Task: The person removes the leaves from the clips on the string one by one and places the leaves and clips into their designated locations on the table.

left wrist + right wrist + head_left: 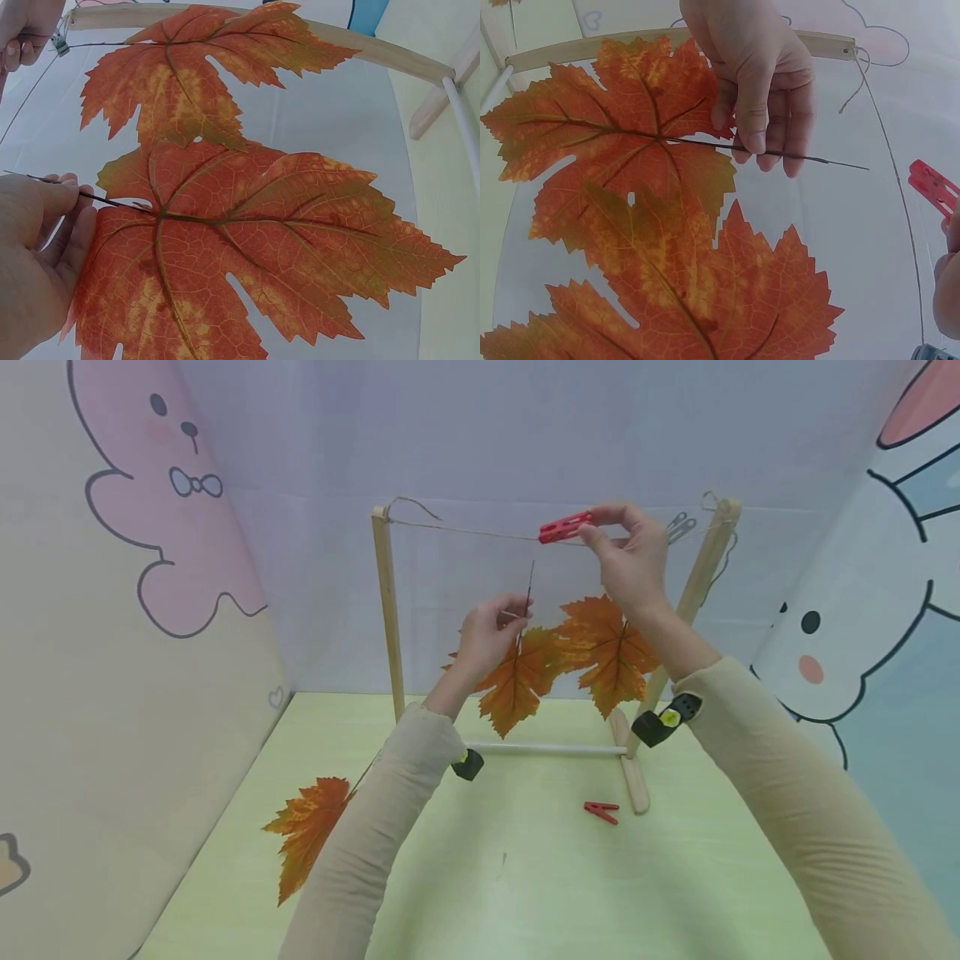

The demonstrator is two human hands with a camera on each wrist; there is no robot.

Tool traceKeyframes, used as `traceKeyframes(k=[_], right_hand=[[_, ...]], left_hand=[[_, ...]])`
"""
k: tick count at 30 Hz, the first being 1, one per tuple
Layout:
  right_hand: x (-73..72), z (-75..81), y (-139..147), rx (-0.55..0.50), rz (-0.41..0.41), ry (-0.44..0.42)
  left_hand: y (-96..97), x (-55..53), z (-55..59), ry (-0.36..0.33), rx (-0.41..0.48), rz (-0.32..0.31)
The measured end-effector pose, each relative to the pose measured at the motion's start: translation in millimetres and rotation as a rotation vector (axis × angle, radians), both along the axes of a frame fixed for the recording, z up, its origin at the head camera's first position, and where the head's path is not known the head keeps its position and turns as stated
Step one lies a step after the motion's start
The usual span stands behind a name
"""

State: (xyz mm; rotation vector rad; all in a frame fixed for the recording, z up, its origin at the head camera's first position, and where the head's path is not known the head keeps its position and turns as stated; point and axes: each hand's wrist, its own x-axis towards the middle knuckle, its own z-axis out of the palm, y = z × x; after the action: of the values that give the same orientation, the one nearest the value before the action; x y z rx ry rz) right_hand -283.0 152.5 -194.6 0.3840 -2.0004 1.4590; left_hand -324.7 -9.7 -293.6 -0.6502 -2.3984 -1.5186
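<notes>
My left hand pinches the dark stem of an orange maple leaf between thumb and fingers. The stem's thin tip points up, below a twine line. At the line, my right hand holds a red clothespin by one end; whether its far end touches the twine I cannot tell. Another maple leaf hangs by its stem from a grey clothespin on the line, just behind the right hand. In the right wrist view the two leaves overlap.
Wooden posts hold the twine at both ends, with a white rod low between them. On the table lie a red clothespin and, partly behind the left forearm, a maple leaf.
</notes>
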Motion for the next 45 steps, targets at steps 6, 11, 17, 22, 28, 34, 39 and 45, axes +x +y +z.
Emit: traceKeyframes(k=[6,11,17,22,28,34,39,45], right_hand=[[2.6,-0.9,4,0.064,0.087,-0.002],[7.0,-4.8,4,0.142,0.105,0.005],[10.1,-10.0,6,0.149,0.131,0.021],[10.5,-16.7,8,0.157,0.134,0.018],[12.5,-25.0,13,0.180,0.132,-0.003],[16.5,-37.3,17,0.200,0.160,-0.078],[19.5,-44.9,22,0.181,0.178,-0.103],[23.0,-52.9,27,0.210,0.151,-0.103]], left_hand=[[-5.1,-0.7,-4.1,0.002,0.004,0.013],[-9.9,-1.1,-8.1,0.006,0.004,0.015],[-16.4,-1.8,-14.6,0.017,0.014,0.012],[-22.0,-2.1,-19.7,0.022,0.026,0.000],[-27.3,-1.5,-23.3,0.015,0.048,-0.014],[-33.2,-0.2,-28.0,0.006,0.047,-0.012],[-38.4,-1.3,-33.2,0.001,0.045,-0.007],[-44.7,-1.8,-40.0,-0.016,0.034,-0.004]])
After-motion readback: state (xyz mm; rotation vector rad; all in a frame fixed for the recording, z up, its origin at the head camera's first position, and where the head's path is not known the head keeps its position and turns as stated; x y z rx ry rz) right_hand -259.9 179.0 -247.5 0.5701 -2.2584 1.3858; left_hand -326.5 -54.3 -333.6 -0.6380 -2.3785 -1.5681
